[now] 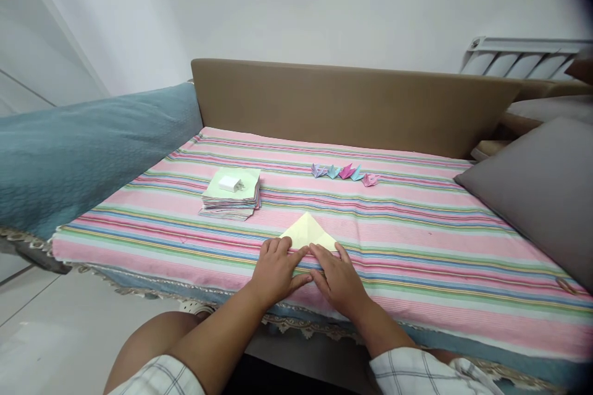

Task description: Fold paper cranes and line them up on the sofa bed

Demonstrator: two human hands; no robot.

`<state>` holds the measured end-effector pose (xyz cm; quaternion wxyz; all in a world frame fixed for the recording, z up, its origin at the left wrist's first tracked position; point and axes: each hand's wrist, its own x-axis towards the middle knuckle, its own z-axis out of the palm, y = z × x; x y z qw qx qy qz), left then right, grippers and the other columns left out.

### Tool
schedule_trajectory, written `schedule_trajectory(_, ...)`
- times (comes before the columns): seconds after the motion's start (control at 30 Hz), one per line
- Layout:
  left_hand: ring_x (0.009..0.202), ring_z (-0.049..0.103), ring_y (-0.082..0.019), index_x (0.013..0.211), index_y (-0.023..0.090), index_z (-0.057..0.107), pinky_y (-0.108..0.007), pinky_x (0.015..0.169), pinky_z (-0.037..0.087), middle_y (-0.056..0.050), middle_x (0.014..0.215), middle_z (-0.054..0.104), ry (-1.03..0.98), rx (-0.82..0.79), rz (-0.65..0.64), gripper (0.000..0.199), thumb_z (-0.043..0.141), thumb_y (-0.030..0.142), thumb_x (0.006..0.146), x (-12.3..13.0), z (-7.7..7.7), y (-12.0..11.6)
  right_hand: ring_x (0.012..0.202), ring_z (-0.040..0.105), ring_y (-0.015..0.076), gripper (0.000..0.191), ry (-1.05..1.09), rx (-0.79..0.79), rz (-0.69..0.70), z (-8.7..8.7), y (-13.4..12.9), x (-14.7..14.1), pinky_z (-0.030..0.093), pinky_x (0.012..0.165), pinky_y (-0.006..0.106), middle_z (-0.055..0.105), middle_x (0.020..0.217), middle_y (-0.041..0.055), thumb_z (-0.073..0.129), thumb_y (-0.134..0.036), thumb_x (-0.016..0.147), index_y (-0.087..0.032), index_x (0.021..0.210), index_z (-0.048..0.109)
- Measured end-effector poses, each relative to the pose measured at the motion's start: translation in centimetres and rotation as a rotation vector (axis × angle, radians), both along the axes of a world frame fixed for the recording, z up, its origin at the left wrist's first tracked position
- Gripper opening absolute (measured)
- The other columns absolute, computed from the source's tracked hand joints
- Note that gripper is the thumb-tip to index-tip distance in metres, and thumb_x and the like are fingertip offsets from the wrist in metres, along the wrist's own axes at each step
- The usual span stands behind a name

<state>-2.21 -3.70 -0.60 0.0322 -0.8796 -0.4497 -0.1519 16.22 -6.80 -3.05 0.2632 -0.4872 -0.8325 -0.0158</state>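
A pale yellow sheet of paper (306,229), folded into a triangle with its tip pointing away from me, lies on the striped cloth. My left hand (277,268) rests on the paper's near left edge, fingers laid out and slightly bent. On the near right edge lies my right hand (340,274), its fingers stretched out over the paper. The two index fingertips almost meet at the middle of the near edge. Neither hand grips anything; the paper's lower edge is partly hidden under the fingers.
To the left stands a stack of paper squares (231,205) with a white plug adapter (230,183) on top. Several folded paper cranes (346,171) form a row farther back. A grey cushion (537,191) sits at right, a brown backrest (343,105) behind.
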Motion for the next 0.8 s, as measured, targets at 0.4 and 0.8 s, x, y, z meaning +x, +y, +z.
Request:
schedule_trajectory(0.4, 0.098, 0.046, -0.026, 0.114, 0.033, 0.061, -0.039, 0.082, 0.035, -0.008, 0.102, 0.05, 0.017, -0.048, 0.108, 0.052, 0.055, 0.064, 0.073, -1.8, 1.1, 0.2, 0.111, 0.056, 0.0213, 0.038, 0.104, -0.107, -0.132, 0.1, -0.1, 2.4, 0.023, 0.106, 0.051, 0.063, 0.118, 0.0087, 0.036, -0.03, 0.094, -0.019, 0.129, 0.044)
schedule_trajectory(0.8, 0.087, 0.051, -0.023, 0.096, 0.029, 0.07, -0.034, 0.075, 0.038, -0.006, 0.087, 0.052, 0.098, -0.125, 0.217, 0.034, 0.05, 0.053, 0.081, -4.0, 2.5, 1.0, 0.091, 0.065, 0.0191, 0.033, 0.079, -0.047, -0.334, 0.1, -0.2, 4.7, 0.029, 0.105, 0.047, 0.07, 0.104, 0.005, 0.037, -0.031, 0.092, -0.02, 0.116, 0.057)
